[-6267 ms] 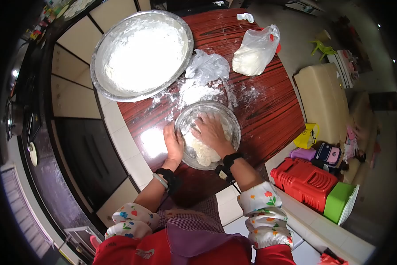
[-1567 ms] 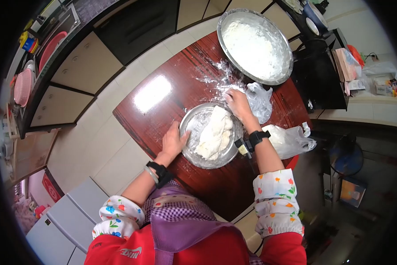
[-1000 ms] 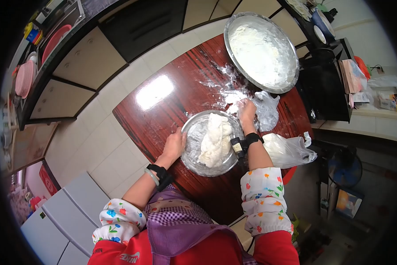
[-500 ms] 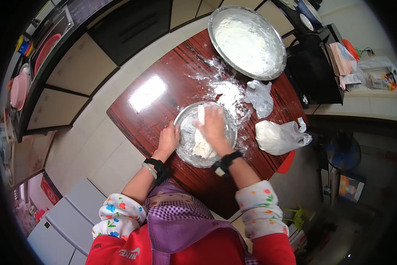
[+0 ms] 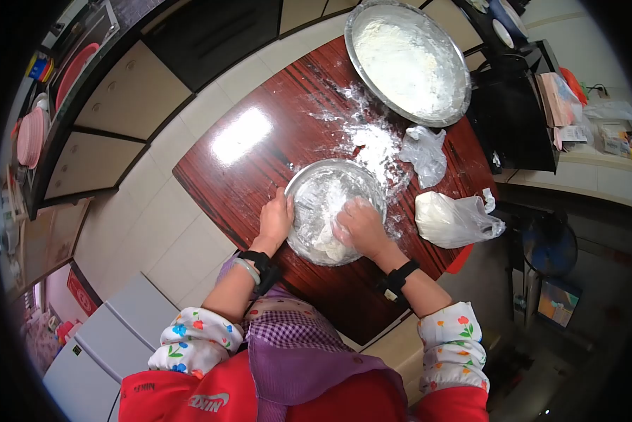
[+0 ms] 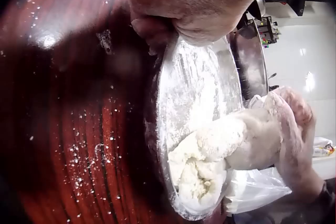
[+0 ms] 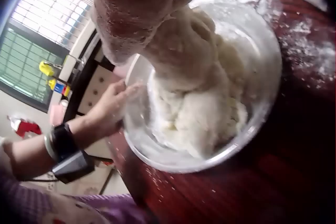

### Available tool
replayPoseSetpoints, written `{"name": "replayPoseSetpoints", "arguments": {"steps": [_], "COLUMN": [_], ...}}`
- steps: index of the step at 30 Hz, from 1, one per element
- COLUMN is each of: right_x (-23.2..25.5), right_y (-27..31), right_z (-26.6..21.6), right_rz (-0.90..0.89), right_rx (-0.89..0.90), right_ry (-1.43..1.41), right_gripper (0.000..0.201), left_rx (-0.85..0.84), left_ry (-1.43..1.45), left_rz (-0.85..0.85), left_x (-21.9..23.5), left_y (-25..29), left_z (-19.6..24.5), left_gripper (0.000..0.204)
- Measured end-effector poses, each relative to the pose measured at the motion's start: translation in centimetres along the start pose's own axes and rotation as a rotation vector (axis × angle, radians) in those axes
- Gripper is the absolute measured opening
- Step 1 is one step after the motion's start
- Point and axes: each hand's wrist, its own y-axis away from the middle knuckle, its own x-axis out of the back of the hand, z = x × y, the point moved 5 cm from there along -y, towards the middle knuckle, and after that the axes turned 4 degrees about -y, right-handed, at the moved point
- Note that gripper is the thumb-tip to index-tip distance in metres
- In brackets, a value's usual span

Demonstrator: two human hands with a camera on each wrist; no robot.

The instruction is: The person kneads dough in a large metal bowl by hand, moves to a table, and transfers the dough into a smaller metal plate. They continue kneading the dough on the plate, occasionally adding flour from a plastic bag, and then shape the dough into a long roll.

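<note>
A round metal mixing bowl (image 5: 304,184) dusted with flour stands on the table before the person. In it lies a pale, lumpy dough (image 5: 328,246). The left hand (image 5: 276,219) holds the bowl's near left rim, its fingers at the edge. The right hand (image 5: 363,226) grips part of the dough; in the left wrist view a thick stretch of dough (image 6: 212,137) is pulled up from the bowl into this hand (image 6: 294,121). Seen from the right wrist, the dough (image 7: 197,113) rises from the bowl to the fingers, partly hidden by the hand (image 7: 142,14).
A large metal basin (image 5: 354,60) of flour stands at the table's far edge. Spilled flour (image 5: 373,151) lies on the dark red table (image 5: 210,183). A crumpled plastic bag (image 5: 425,156) and a filled plastic bag (image 5: 453,219) lie to the right.
The right hand scooped at the spilled flour right of the bowl, then came back over the bowl and now grips the dough. More white flour covers the bowl. The left hand stayed at the rim.
</note>
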Motion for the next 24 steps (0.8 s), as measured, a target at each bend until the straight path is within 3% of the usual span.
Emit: {"name": "replayPoseSetpoints", "arguments": {"steps": [3, 5, 9, 11, 19, 21, 22, 24], "right_x": [-2.7, -3.8, -4.5, -4.4, -3.1, -1.8, -1.8, -0.6], "right_y": [0.7, 0.0, -4.6, -5.8, -3.0, -2.2, -1.4, 1.0], "right_z": [1.6, 3.7, 4.8, 4.9, 0.8, -0.2, -1.0, -3.1], "right_rz": [0.014, 0.227, 0.284, 0.121, 0.090, -0.139, -0.137, 0.158], "right_rx": [0.019, -0.105, -0.067, -0.171, -0.099, -0.383, -0.388, -0.298], "right_ry": [0.110, 0.254, 0.409, 0.297, 0.185, 0.045, 0.042, 0.103], "right_gripper": [0.017, 0.019, 0.020, 0.019, 0.023, 0.024, 0.024, 0.019], "left_rx": [0.010, -0.029, -0.029, -0.023, -0.046, -0.042, -0.042, -0.030], "left_ry": [-0.021, -0.030, -0.037, -0.042, -0.014, -0.022, -0.031, -0.036], "left_rz": [-0.014, 0.004, -0.020, -0.022, 0.057, 0.050, 0.053, 0.052], "left_x": [0.1, 0.2, 0.1, 0.2, 0.0, 0.1, 0.1, -0.2], "left_y": [0.2, 0.3, 0.1, 0.1, 0.2, 0.1, 0.1, 0.3], "left_z": [0.2, 0.2, 0.2, 0.3, 0.3, 0.2, 0.2, 0.1], "left_gripper": [0.019, 0.018, 0.018, 0.018, 0.020, 0.020, 0.020, 0.020]}}
